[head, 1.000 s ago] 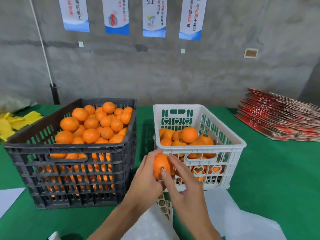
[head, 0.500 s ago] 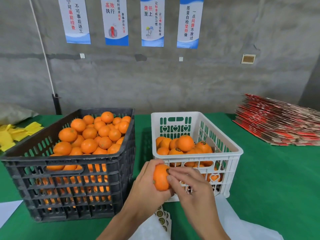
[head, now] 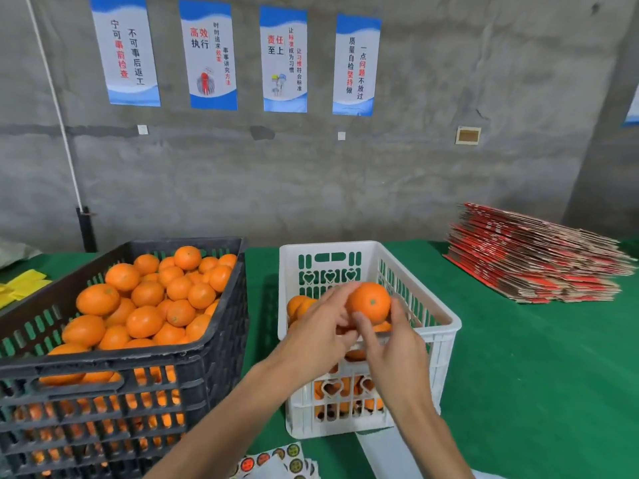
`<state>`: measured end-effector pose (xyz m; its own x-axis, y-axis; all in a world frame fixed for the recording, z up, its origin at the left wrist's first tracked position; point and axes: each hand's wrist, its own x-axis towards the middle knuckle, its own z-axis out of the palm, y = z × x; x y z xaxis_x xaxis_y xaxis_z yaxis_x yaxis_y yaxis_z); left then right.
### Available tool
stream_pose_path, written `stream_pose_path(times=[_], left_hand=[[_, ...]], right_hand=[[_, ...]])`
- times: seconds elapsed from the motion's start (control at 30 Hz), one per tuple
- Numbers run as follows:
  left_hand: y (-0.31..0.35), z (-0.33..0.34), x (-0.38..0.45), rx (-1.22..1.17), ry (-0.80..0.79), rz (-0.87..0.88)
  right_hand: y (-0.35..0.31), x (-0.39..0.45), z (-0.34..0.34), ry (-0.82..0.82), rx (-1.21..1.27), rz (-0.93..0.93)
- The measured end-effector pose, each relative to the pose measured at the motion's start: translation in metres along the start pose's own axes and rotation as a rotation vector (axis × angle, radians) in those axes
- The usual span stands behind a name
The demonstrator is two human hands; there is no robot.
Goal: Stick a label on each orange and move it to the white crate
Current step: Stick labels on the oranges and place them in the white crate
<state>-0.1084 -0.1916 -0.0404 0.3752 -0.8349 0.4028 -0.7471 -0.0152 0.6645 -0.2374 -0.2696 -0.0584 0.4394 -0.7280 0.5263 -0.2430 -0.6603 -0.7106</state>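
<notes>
Orange [head: 370, 302] is now up over the white crate [head: 446, 326], no longer low at its front wall, so labelling looks done and the drop is next. Your left hand [head: 318, 335] grips it; right hand [head: 392, 344] touches with loose fingers. Free room at the crate's right; black crate [head: 214, 347] sits close left.

A narrow green gap [head: 262, 288] separates black crate [head: 221, 340] from white crate [head: 446, 326], probably passable.

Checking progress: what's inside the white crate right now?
Oranges lie inside the white crate. Both hands and the held orange cover most of them, so no count.
</notes>
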Motion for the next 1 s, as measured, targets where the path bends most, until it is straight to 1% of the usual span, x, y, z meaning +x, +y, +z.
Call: stream_pose_path(times=[0.03,0.1,0.2,0.23,0.3,0.4,0.53,0.6,0.63,0.67,0.73,0.8,0.83,0.87,0.93,1.0], left_hand=[[0.003,0.006,0.008,-0.045,-0.043,-0.012],[0.005,0.016,0.017,-0.017,-0.062,0.000],[0.005,0.015,0.019,0.105,-0.008,0.043],[0.004,0.011,0.017,0.145,0.022,0.050],[0.000,-0.006,0.010,0.229,0.112,0.068],[-0.013,-0.046,-0.015,0.344,0.274,0.074],[-0.043,-0.118,-0.060,0.477,0.413,-0.089],[-0.063,-0.161,-0.080,0.522,0.419,-0.215],[-0.072,-0.186,-0.088,0.549,0.370,-0.320],[-0.084,-0.210,-0.093,0.569,0.277,-0.466],[-0.109,-0.251,-0.101,0.615,-0.031,-0.782],[-0.137,-0.278,-0.104,0.693,-0.326,-0.987],[-0.149,-0.287,-0.105,0.727,-0.407,-1.059],[-0.160,-0.293,-0.104,0.729,-0.447,-1.114],[-0.181,-0.301,-0.099,0.685,-0.488,-1.149],[-0.195,-0.301,-0.092,0.724,-0.438,-1.156]], right_hand=[[0.009,0.009,-0.002,0.022,0.006,0.025],[0.026,0.023,-0.004,0.019,-0.029,0.043],[0.037,0.027,0.001,-0.016,-0.245,0.001],[0.034,0.026,0.004,-0.021,-0.246,-0.054],[0.018,0.026,0.013,-0.063,-0.140,-0.202],[-0.021,0.028,0.041,-0.175,0.065,-0.361],[-0.085,0.024,0.097,-0.297,0.186,-0.506],[-0.115,0.019,0.128,-0.368,0.236,-0.522],[-0.128,0.018,0.143,-0.409,0.255,-0.523],[-0.140,0.017,0.158,-0.466,0.255,-0.520],[-0.160,0.019,0.184,-0.628,0.203,-0.493],[-0.174,0.023,0.208,-0.807,0.058,-0.488],[-0.181,0.026,0.219,-0.896,-0.046,-0.497],[-0.188,0.029,0.229,-0.980,-0.156,-0.501],[-0.200,0.033,0.246,-1.126,-0.355,-0.502],[-0.206,0.037,0.261,-1.234,-0.523,-0.506]])
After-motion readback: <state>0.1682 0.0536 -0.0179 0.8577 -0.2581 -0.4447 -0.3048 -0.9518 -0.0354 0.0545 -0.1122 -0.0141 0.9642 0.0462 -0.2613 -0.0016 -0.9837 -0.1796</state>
